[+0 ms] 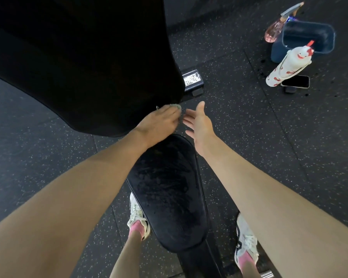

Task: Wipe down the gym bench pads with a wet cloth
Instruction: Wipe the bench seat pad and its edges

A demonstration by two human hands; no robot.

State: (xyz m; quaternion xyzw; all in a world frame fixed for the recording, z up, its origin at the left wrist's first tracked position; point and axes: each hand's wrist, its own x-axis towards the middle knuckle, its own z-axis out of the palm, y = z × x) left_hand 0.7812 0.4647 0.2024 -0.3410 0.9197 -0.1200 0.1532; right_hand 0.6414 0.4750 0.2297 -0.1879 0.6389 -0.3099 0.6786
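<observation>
The left hand (pixel 159 122) presses a grey cloth (pixel 176 106) on the back pad (pixel 78 67) edge, fingers nearly straight; at its 3 o'clock the right hand (pixel 199 122) is spread, empty. The frame label (pixel 191 79) is blurred.

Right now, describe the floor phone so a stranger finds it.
Upper right stands a dark blue plastic bin. A white red-printed spray bottle stands before it; at its base lies the phone, flat, black, pale-edged, unlike the upright bottle.

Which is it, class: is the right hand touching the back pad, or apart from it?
Apart. The head view shows speckled floor between the open right hand and the back pad.
</observation>
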